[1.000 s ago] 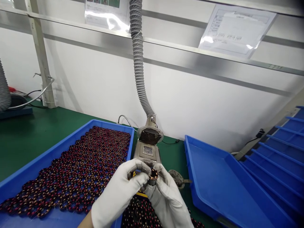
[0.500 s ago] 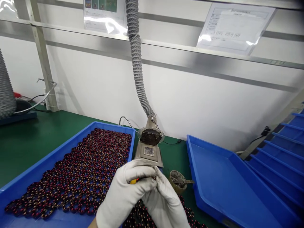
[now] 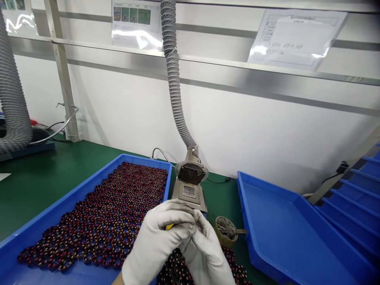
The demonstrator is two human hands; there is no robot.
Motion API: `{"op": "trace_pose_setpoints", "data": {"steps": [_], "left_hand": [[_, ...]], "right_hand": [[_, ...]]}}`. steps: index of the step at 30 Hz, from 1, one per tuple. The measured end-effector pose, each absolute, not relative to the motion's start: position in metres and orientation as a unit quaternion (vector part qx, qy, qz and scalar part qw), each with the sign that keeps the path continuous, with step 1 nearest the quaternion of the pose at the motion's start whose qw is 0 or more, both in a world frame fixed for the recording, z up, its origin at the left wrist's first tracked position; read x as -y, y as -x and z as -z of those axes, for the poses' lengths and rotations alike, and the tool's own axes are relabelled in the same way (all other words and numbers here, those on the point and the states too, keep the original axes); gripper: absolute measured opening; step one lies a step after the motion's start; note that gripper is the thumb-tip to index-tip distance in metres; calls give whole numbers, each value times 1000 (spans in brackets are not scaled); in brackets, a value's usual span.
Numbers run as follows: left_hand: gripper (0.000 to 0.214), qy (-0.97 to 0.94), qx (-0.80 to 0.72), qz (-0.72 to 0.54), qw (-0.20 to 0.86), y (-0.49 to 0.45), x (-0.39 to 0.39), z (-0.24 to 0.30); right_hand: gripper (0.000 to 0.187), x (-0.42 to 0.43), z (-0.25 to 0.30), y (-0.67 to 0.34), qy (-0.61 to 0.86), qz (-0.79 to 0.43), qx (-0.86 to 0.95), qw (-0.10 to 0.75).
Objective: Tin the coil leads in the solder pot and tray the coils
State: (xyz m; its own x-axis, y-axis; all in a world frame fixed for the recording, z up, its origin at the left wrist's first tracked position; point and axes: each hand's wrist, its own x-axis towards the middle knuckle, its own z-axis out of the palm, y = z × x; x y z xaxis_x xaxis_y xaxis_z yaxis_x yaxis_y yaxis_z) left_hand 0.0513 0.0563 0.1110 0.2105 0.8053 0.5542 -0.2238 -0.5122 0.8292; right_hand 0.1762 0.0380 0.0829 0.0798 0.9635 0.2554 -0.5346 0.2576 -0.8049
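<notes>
My left hand (image 3: 158, 239), in a white glove with smudged fingertips, is closed in a pinch. A small yellow piece (image 3: 169, 227) shows between its thumb and fingers; the rest of what it grips is hidden. My right hand (image 3: 206, 251), gloved likewise, has its fingertips pressed together against the left fingertips, and what lies between them cannot be made out. Below and behind the hands lies a pile of small dark rings (image 3: 175, 269) with red and gold spots. Just beyond the fingertips is a metal device with a square plate (image 3: 189, 191).
Many similar rings fill a blue tray (image 3: 97, 177) on the left. A round tin (image 3: 227, 233) with a flat tool in it stands right of my hands, beside another blue tray (image 3: 276, 221). A grey hose (image 3: 175, 87) rises from the device's hood. Stacked blue trays (image 3: 353, 209) stand far right.
The view has shifted slightly, so the surroundings sit a little further right and lower. My hands stay together, with only small finger movements; the yellow piece still shows.
</notes>
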Motion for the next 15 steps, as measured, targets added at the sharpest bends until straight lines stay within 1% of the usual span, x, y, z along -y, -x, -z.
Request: {"op": "trace_pose_setpoints", "data": {"steps": [3, 5, 7, 8, 10, 11, 13, 15], "left_hand": [[9, -599, -251, -658, 381, -53, -56, -107], [6, -534, -282, -700, 382, -48, -57, -107], [5, -488, -304, -700, 424, -42, -58, -111], [14, -487, -308, -672, 465, -42, -58, -113], [32, -507, -288, -579, 570, -46, -57, -116], [35, -505, -266, -543, 616, -51, -56, -116], [27, -463, -222, -536, 670, -64, -55, -111], [17, -402, -203, -581, 678, -74, -56, -105]], "right_hand": [[28, -38, -83, -176, 284, -452, 439, 723], [23, -35, -82, -177, 308, -331, 492, 744], [21, -31, -80, -175, 343, -188, 528, 753], [22, -30, -79, -173, 360, -121, 537, 753], [24, -29, -75, -166, 387, -1, 544, 745], [25, -28, -73, -162, 392, 52, 553, 734], [25, -29, -70, -155, 387, 135, 574, 708], [25, -29, -70, -151, 382, 172, 581, 698]]}}
